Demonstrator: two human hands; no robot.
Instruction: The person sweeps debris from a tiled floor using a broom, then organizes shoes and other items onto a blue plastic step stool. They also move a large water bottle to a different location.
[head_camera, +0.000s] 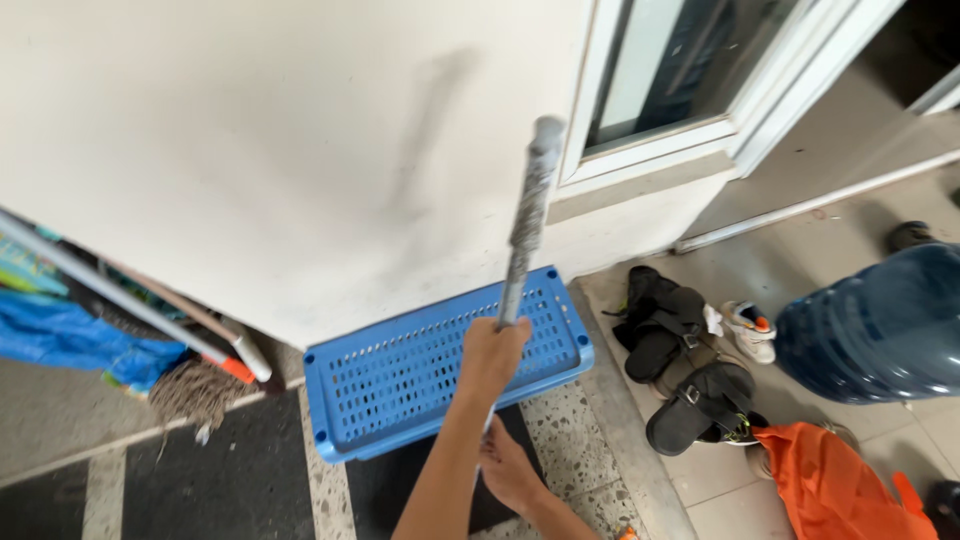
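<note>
I stand by a big cream wall (250, 130). At two o'clock is a white window (690, 90). The floor (590, 440) is grey and speckled. Daylight falls on it all.

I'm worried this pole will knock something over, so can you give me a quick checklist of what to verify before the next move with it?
1. Upper grip: the left hand is closed round the grey pole. Ok.
2. Lower grip: the right hand sits lower, near the pole's line, but its fingers are hidden. Cannot tell.
3. Top end clearance: the pole's tip is close to the white window frame and the wall. Not ok.
4. Bottom end: hidden behind the arms. Cannot tell.
5. Floor nearby: blue perforated crate directly ahead, sandals and a large blue water bottle to the right. Not ok.
6. Left side: mop leaning by the wall, apart from the pole. Ok.
</note>
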